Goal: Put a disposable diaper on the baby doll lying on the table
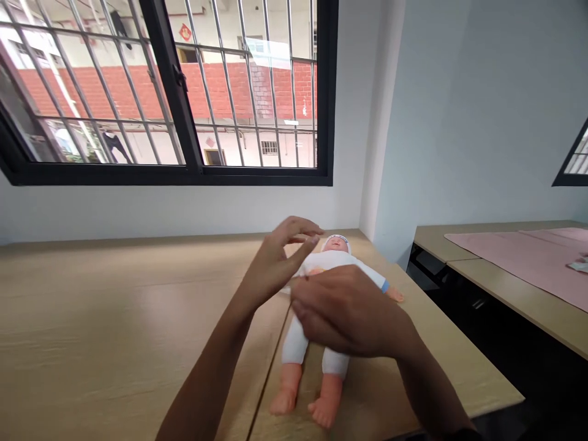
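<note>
A baby doll [336, 360] in white clothes and a white cap lies on its back on the wooden table [151, 318], head toward the wall and bare feet toward me. One of its arms, with a blue cuff, stretches out to the right. Above the doll's left-hand side is my left hand [285, 254], its fingers apart and curved, with nothing in it. My right hand [346, 309] is over the doll's middle, its fingers bent and smeared by motion. It hides part of the torso and upper legs, and what its fingers hold, if anything, cannot be seen.
A barred window [193, 177] with a black frame is in the wall behind the table. At the right stands another table [468, 264] with a pink cloth [519, 254] on it. A dark gap separates the tables. A seam runs across my table beside the doll.
</note>
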`<state>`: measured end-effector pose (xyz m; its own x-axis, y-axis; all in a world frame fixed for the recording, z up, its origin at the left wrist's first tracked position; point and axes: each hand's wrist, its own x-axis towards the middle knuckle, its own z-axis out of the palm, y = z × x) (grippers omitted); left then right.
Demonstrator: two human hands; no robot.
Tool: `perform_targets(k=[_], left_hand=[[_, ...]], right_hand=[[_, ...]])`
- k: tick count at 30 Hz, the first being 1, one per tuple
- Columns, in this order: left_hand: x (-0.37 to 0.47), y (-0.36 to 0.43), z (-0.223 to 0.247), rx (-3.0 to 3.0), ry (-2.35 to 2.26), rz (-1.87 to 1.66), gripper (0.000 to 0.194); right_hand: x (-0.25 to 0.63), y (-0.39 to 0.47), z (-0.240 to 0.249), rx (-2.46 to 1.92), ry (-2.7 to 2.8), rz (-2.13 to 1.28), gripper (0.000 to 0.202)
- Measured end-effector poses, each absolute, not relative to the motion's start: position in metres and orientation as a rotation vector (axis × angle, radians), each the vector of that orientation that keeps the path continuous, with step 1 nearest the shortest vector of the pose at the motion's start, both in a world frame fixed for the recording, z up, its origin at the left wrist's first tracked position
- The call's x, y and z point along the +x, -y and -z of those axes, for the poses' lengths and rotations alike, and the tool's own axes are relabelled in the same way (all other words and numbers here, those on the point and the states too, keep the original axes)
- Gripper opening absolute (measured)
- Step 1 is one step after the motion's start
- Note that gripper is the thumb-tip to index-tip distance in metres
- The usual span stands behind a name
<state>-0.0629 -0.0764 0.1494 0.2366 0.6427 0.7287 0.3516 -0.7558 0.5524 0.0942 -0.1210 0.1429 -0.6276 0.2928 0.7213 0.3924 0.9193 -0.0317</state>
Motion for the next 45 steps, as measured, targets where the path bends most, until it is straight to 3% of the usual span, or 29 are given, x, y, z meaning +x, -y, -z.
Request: perform_targets(k=[5, 11, 18, 31, 37, 45], left_hand=[[-0.070, 0.112, -0.157, 2.011, -0.873, -1.920, 0.016], [-0.063, 0.142, -0.154, 2.525, -0.586, -1.389, 0.023], [-0.059, 0.140, -0.157, 2.651, -0.512, -1.342, 0.035], [-0.065, 0.132, -0.158, 2.793, -0.318, -1.256, 0.048], [-0.066, 0.129, -0.159, 2.817, -0.233, -1.474, 0.040], [-0.071, 0.126, -0.159, 2.812, -0.159, -1.475, 0.036]], right_hand=[[0.109, 0.100, -0.149, -0.534, 2.177, 0.458, 0.023], [0.125, 0.098, -0.149, -0.603, 2.038, 0.672, 0.022], [0.146, 0.093, -0.156, -0.741, 1.814, 0.863, 0.020], [0.168, 0.084, -0.159, -0.825, 1.781, 0.787, 0.020], [0.173, 0.087, -0.161, -0.922, 1.742, 0.749, 0.020], [0.189, 0.086, -0.160, -0.935, 1.687, 0.733, 0.021]])
